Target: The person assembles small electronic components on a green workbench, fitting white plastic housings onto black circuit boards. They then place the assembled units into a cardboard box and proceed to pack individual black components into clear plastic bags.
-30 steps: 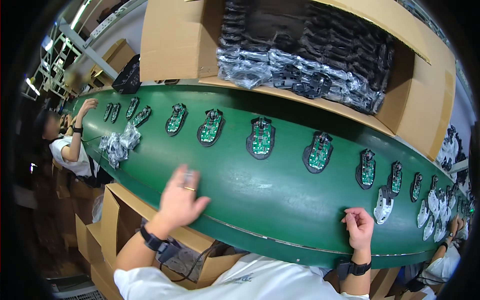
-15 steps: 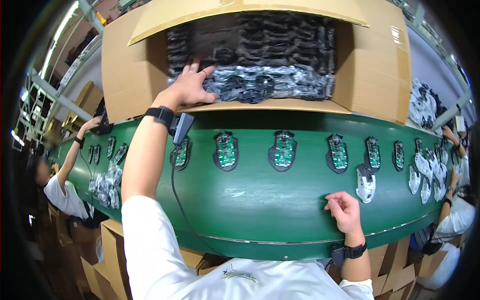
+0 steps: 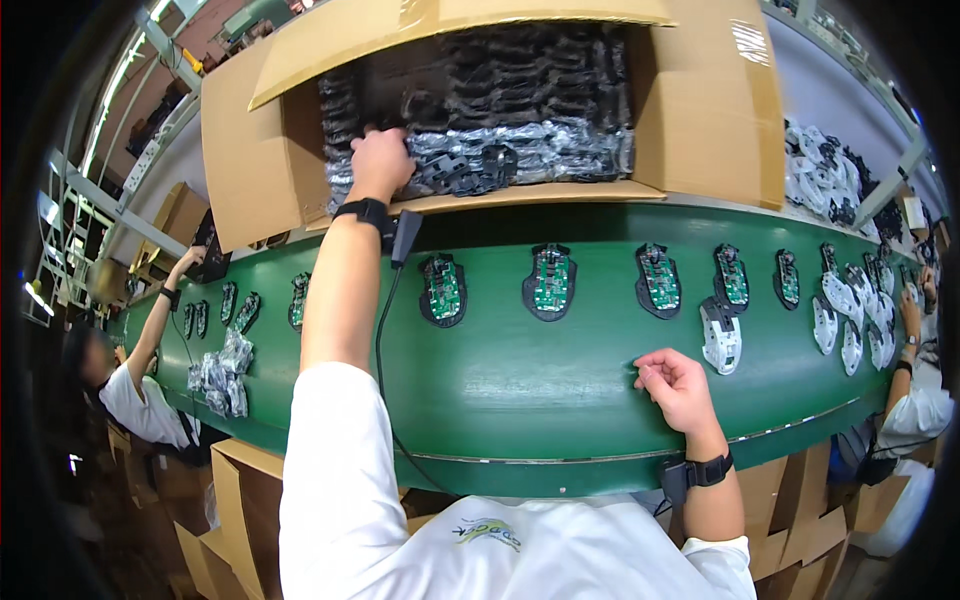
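Observation:
My left hand (image 3: pixel 384 160) reaches into a large open cardboard box (image 3: pixel 715 130) at the far side. Its fingers curl down among black plastic parts in clear bags (image 3: pixel 540 80), and the fingertips are hidden. Loose black parts (image 3: pixel 465 172) lie to its right, on top of the bagged ones. Over the green conveyor belt (image 3: pixel 500 400), my right hand (image 3: pixel 675 388) hangs with fingers loosely curled in and nothing visible in them. Nearest to it is a white mouse shell (image 3: pixel 721 337). Beyond stands a row of black mouse bases carrying green circuit boards (image 3: pixel 551 282).
On the left a co-worker's arm (image 3: pixel 155 310) reaches over the belt near a pile of clear bags (image 3: pixel 225 375). Another co-worker's hand (image 3: pixel 910 312) is at the right among white shells (image 3: pixel 855 315). A cable (image 3: pixel 385 380) trails from my left wrist. Cardboard boxes (image 3: pixel 245 500) stand below.
My left hand has gone from spread fingers to curled ones, within the box. The box and the row of circuit boards have shifted left and up in view. The right hand stays loosely curled.

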{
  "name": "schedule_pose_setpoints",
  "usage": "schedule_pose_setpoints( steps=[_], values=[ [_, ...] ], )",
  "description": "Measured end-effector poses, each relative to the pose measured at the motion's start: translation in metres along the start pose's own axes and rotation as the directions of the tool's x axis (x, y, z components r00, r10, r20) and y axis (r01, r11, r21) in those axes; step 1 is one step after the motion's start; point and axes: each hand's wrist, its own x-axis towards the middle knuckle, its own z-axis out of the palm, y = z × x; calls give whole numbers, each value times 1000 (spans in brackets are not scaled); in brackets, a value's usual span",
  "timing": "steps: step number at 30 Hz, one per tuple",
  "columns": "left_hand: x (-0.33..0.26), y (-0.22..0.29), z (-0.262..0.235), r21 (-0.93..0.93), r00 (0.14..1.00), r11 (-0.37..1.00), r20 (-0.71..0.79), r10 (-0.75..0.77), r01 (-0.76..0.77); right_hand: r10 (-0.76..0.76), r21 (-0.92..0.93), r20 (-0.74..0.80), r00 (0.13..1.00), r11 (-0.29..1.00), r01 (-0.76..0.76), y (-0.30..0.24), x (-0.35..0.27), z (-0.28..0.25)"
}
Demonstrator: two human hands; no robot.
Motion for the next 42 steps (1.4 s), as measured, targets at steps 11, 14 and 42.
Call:
schedule_pose_setpoints(
  steps=[11, 14, 42],
  values=[
    [-72, -55, -62, -495, 794, 773, -607, 19, -397, -130, -157, -31, 991, 980, 123, 8, 4, 7],
    [-153, -89, -92, -544, 842, 737, -536, 62, -401, -129, -261, -41, 991, 959, 114, 5, -1, 7],
    [-326, -380, 17, -489, 774, 657, 61, -630, 573, -186, -603, 263, 947, 734, 312, -35, 5, 61]
  ],
)
